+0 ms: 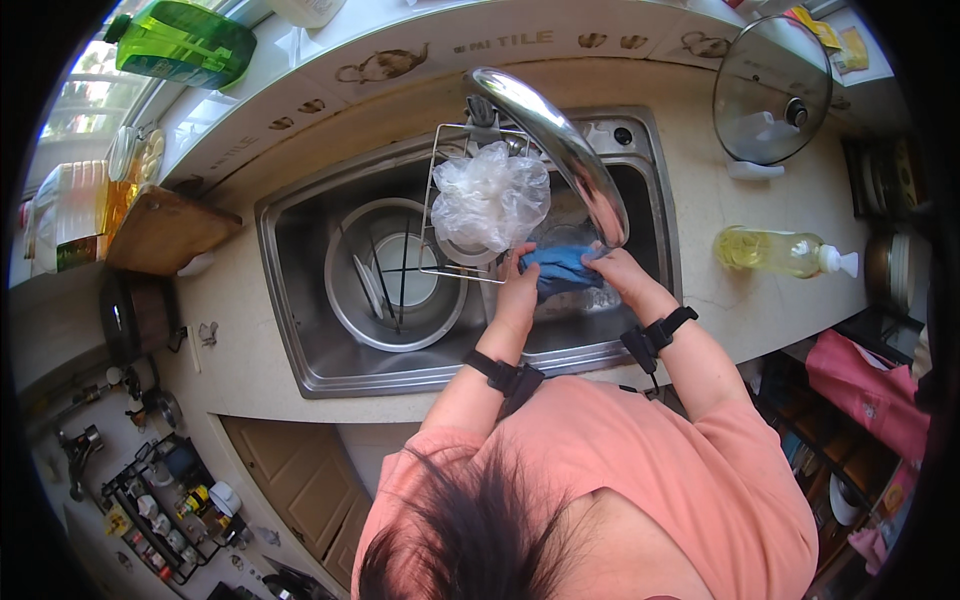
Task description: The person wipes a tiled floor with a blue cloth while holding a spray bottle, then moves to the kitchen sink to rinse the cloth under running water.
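A blue cloth (563, 270) is stretched between my two hands over the right basin of the steel sink (575, 352), under the faucet (560, 125). My left hand (517, 287) grips its left end, close to the corner of a wire rack (432, 200). The right end is held by my right hand (618, 274), just below the spout. The cloth looks bunched, and my hands partly cover it. A crumpled clear plastic bag (492, 195) sits in the rack beside the faucet.
A round metal pot (343, 305) with dishes inside stands in the left basin. Right of the sink lie a yellow soap bottle (775, 252) and a leaning glass lid (765, 95). A wooden board (165, 232) and a green bottle (190, 45) are at left.
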{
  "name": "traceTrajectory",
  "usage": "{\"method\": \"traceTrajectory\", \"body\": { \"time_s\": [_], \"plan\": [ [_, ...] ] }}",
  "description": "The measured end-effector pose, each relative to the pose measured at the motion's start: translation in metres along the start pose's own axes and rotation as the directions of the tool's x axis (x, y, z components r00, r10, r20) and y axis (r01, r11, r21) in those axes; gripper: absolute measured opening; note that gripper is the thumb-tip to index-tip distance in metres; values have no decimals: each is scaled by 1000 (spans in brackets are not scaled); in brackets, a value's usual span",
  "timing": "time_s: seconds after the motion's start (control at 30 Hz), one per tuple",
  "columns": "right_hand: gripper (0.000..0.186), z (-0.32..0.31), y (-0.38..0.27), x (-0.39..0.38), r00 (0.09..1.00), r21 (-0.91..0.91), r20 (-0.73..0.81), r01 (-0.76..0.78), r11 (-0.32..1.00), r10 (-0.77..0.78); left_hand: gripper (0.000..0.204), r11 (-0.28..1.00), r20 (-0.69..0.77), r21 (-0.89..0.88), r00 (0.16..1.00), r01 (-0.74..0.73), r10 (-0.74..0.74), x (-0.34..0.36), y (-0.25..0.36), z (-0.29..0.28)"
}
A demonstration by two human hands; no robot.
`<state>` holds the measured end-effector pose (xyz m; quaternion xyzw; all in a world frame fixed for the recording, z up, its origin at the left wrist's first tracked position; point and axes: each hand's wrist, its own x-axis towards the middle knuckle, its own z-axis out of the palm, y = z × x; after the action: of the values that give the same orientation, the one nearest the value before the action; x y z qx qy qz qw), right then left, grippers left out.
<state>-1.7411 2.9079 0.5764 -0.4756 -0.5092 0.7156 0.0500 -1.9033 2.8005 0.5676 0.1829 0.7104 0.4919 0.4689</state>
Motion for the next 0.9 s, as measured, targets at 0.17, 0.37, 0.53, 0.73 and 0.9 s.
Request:
{"method": "traceTrajectory", "body": {
  "time_s": [0.17,0.37,0.53,0.73,0.9],
  "plan": [
    [20,30,-14,-7,986,30,-91,146,989,-143,33,709,263,-430,829,559,-494,-6,16,25],
    [22,67,-32,-51,991,16,-31,132,991,-131,38,270,589,-667,713,695,-381,7,15,28],
    [24,68,-21,-45,959,-206,-200,162,965,-204,23,400,521,-651,763,645,-383,10,-13,33],
    [36,33,11,-8,883,-264,-459,-27,964,-101,27,385,470,-682,776,622,-420,-22,10,46],
    [48,22,14,-28,993,633,-108,33,774,46,43,258,678,-645,694,719,-242,-28,27,26]
  ]
}}
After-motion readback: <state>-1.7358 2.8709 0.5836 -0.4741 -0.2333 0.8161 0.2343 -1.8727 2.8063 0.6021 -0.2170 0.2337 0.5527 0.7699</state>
